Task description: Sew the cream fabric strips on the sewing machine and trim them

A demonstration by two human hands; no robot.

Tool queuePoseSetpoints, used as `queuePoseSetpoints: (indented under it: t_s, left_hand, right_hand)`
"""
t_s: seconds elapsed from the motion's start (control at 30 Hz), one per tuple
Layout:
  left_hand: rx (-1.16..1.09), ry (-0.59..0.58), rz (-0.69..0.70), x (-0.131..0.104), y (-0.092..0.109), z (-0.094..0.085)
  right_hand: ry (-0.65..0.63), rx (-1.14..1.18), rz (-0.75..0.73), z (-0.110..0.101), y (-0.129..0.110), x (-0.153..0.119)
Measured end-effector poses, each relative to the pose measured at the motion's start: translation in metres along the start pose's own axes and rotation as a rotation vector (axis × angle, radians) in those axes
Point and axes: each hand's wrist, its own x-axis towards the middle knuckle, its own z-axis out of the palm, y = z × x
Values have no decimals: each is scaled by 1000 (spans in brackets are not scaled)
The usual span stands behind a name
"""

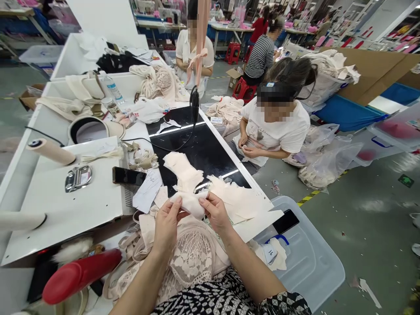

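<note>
A small white fabric piece (pixel 193 204) is stretched between my hands, just above the table edge. My left hand (pixel 169 214) pinches its left end between thumb and fingers. At its right end, my right hand (pixel 214 211) grips it the same way. Beneath my hands and over my lap lies a beige lace bra (pixel 193 253), partly hidden by my forearms. Beyond the held piece, a stack of cream fabric pieces (pixel 183 170) rests on the black tabletop (pixel 210 151). More cream cut pieces (pixel 232 197) lie to its right.
A red thermos (pixel 82 275) stands at the lower left, near a white box (pixel 65 201). To the right, a phone (pixel 286 221) rests on a plastic bin lid (pixel 311 258). A black cable (pixel 194 105) hangs above the table. A co-worker (pixel 272 127) sits across.
</note>
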Motion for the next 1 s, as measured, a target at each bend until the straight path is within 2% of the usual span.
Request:
queuePoseSetpoints:
  t_s: [0.23,0.53,0.7,0.87,1.0]
  left_hand:
    - [-30,-31,36,4,-4,-5]
    - [-169,-64,-14,4,-3,-9]
    - [-113,-62,6,5,-3,-10]
    - [-113,-50,-17,6,-1,-9]
    - [-61,-59,-18,5,-1,-10]
  right_hand:
    - [42,-92,-51,-1,5,0]
    - [45,-144,-53,-3,9,1]
    - [60,-129,-60,-2,10,2]
    - [5,-163,-48,0,6,1]
    - [86,-130,-55,0,4,1]
